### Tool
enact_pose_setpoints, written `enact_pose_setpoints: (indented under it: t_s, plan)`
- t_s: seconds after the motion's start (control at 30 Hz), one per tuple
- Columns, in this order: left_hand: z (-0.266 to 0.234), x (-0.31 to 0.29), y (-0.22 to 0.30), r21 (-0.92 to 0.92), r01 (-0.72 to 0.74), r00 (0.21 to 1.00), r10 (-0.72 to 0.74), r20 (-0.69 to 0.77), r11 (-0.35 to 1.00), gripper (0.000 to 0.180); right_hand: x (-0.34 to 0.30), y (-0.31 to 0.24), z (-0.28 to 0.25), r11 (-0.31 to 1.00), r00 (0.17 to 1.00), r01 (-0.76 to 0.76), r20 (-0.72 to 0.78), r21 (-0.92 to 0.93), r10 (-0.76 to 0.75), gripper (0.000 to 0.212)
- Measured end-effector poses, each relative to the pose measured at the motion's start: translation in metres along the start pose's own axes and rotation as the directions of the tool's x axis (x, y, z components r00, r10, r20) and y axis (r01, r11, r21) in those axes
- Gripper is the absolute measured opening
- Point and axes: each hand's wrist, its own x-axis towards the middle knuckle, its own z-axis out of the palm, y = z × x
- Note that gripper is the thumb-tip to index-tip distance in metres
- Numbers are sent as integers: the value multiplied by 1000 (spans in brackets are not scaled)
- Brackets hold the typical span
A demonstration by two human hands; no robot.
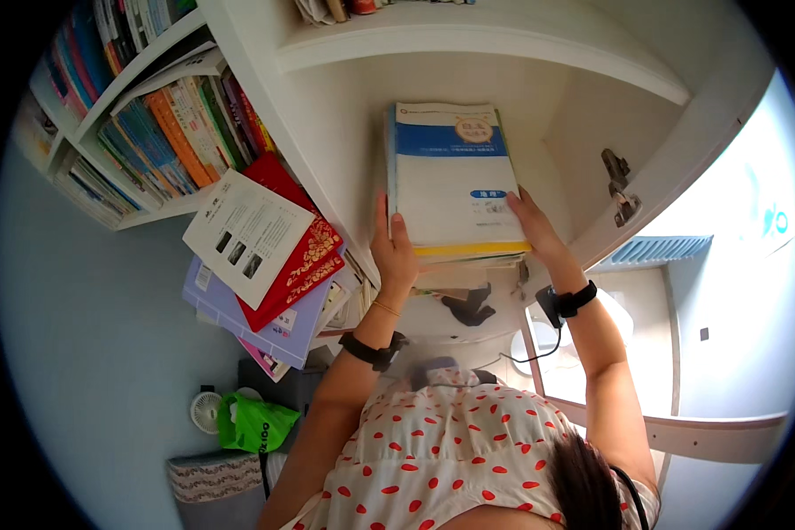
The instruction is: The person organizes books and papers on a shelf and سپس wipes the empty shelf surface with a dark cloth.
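A stack of books, its top cover white with a blue band and a yellow lower edge, lies in a white cabinet compartment. My left hand presses against the stack's left side, thumb up along the edge. On the opposite side, my right hand grips the right edge, with its thumb on the top cover. Between them the stack is held; the fingers underneath are hidden. Black bands with small devices circle both wrists.
Left of the compartment, red folders, a white printed sheet and a lavender book lie overlapping. Books fill the shelves beyond. A metal hinge juts at the right. Lower left are a green bag and small white fan.
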Motion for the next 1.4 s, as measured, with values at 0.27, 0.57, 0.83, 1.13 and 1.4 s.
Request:
enact_pose_setpoints:
  t_s: [0.27, 0.57, 0.83, 1.13, 1.4]
  plan:
    - [-5, -13, -24, 56, -169, 985, 168, 36, 984, 39, -3, -10, -4, 993, 990, 63, 133, -102, -49, 56]
    - [-22, -8, 31, 413, -471, 880, 443, 170, 779, 41, -75, -133, 59, 316, 900, 424, 357, -849, -249, 55]
    - [-2, -5, 24, 525, -563, 822, 499, 275, 638, 22, -49, -309, 145, 579, 686, 723, 296, -378, -664, 58]
    - [-3, -9, 22, 541, -568, 813, 524, 252, 620, 19, 70, -379, 185, 501, 786, 599, 340, -625, -515, 72]
    - [-5, -10, 25, 529, -575, 807, 540, 239, 624, 18, 94, -374, 183, 10, 548, 703, 533, -711, -645, 54]
